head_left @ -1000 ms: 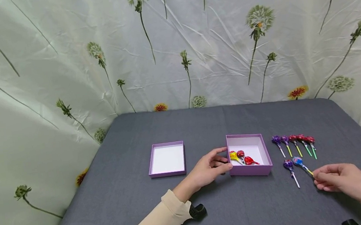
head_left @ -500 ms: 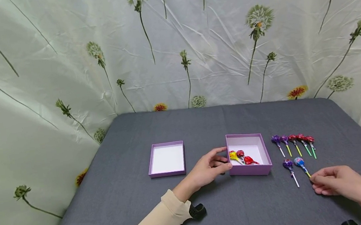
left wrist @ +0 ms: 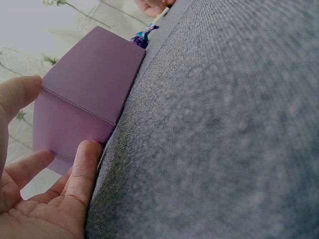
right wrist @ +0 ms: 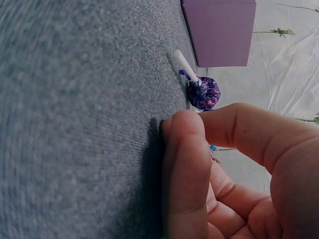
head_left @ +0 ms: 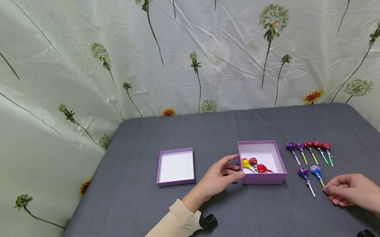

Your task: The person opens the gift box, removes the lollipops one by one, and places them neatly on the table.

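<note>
My right hand [head_left: 347,190] pinches the yellow stick of a blue-wrapped lollipop [head_left: 315,170] at its near end, between thumb and index finger. In the right wrist view the fingers [right wrist: 187,149] hide nearly all of this lollipop. Just left of it lies a purple lollipop [head_left: 303,173] on a white stick. My left hand [head_left: 218,178] rests its fingertips against the left side of an uncovered purple box [head_left: 264,179]. The left wrist view shows its fingers [left wrist: 84,169] spread along the box wall. One yellow and two red lollipops [head_left: 263,168] lie inside the box.
Behind the blue lollipop, a row of several purple and red lollipops [head_left: 308,145] lies on the grey cloth-covered table [head_left: 212,131]. The shallow box lid [head_left: 177,183] sits at the left, white inside facing up. A flower-printed curtain [head_left: 171,77] hangs behind the table.
My right hand has shifted slightly left, turning the blue lollipop's stick more in line with the purple one beside it. The left hand and box have stayed put.
</note>
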`<action>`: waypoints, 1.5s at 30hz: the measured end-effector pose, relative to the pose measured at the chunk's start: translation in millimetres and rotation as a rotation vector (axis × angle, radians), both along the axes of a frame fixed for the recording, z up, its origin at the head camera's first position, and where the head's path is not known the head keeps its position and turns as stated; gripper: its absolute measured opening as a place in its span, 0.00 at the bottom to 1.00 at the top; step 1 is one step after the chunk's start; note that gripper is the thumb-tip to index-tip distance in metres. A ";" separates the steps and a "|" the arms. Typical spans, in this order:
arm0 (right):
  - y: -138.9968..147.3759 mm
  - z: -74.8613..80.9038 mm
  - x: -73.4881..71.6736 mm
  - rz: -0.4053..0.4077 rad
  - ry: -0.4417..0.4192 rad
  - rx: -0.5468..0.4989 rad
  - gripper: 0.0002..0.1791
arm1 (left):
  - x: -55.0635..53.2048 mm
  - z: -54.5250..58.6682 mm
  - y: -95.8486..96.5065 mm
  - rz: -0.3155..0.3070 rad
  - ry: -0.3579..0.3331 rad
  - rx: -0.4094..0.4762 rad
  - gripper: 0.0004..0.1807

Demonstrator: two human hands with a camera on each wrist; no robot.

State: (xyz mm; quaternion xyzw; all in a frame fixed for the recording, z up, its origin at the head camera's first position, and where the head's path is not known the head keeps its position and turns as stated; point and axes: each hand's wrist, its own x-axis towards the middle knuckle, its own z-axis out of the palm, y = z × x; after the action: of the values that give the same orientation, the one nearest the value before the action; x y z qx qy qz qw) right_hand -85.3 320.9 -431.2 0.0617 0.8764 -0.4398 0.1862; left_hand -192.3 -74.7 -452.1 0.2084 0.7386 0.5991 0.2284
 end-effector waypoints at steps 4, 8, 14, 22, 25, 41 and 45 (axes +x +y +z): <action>-2.3 0.5 -0.7 0.001 -0.002 0.010 0.14 | 0.0 -0.1 -0.5 0.002 0.000 -0.002 0.33; -3.8 0.7 -0.3 0.008 0.010 0.026 0.13 | 0.2 -0.6 -0.3 0.003 0.003 0.000 0.33; -7.2 1.6 -0.4 -0.011 0.014 0.084 0.12 | -0.2 -1.0 0.1 0.001 0.007 -0.005 0.33; -8.1 1.4 -1.1 -0.015 0.008 0.095 0.12 | -0.3 -0.2 0.3 0.002 0.009 -0.007 0.33; -8.5 1.6 -1.6 -0.016 0.002 0.103 0.12 | -0.4 -0.7 0.4 0.004 0.010 -0.008 0.32; -10.7 3.4 -4.3 -0.033 -0.020 0.148 0.13 | -0.4 0.7 1.2 0.002 0.010 -0.003 0.32; -9.4 3.0 -4.2 -0.019 0.001 0.134 0.12 | -0.9 -0.3 1.3 0.001 0.011 -0.002 0.32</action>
State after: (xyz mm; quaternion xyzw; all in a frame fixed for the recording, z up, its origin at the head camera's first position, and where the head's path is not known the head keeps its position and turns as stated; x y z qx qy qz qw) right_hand -89.4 311.5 -428.2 0.0822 0.9033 -0.3820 0.1772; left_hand -193.2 -73.4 -452.4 0.2108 0.7405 0.5974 0.2242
